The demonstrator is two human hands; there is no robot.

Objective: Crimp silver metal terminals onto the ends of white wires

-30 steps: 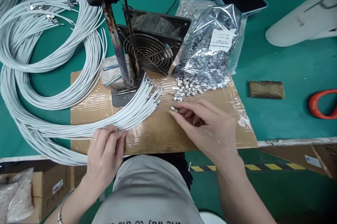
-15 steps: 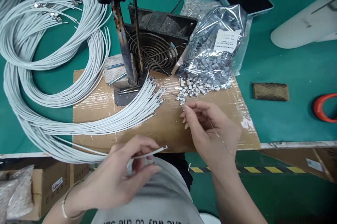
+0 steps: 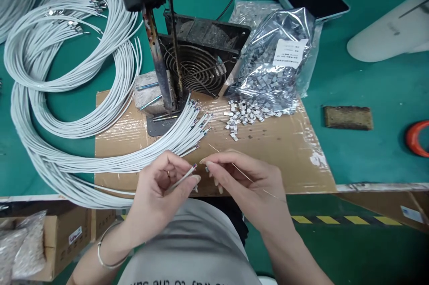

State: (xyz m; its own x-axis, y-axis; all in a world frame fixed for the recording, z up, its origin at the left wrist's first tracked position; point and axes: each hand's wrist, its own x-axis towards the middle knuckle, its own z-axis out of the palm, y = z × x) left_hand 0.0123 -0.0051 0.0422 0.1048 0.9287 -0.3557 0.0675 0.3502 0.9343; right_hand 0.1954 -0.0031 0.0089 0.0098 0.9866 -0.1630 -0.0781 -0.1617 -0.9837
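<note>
My left hand [image 3: 164, 191] pinches a white cable [image 3: 182, 178] near its end, with the stripped tip pointing up and right. Close beside that tip, my right hand [image 3: 248, 182] has its thumb and forefinger pressed together. A tiny metal connector [image 3: 207, 169] shows at those fingertips, partly hidden. Thin solder wire [image 3: 241, 172] runs through the same hand, its free end sticking out past the fingers. Behind both hands, a fan of white cables [image 3: 161, 153] lies on the cardboard, and loose metal connectors [image 3: 246, 113] form a pile.
A soldering iron [image 3: 157, 61] hangs point-down beside a pale block [image 3: 152, 93], with a black fan [image 3: 197, 66] behind. A plastic bag of connectors [image 3: 268, 75] lies right of it. Further right are a brown block [image 3: 348, 118] and a red ring [image 3: 417, 138]. Coiled cables [image 3: 83, 66] cover the left.
My right hand has moved left and down from the connector pile toward the cable tip. My left hand has risen slightly, and the two hands are now close together.
</note>
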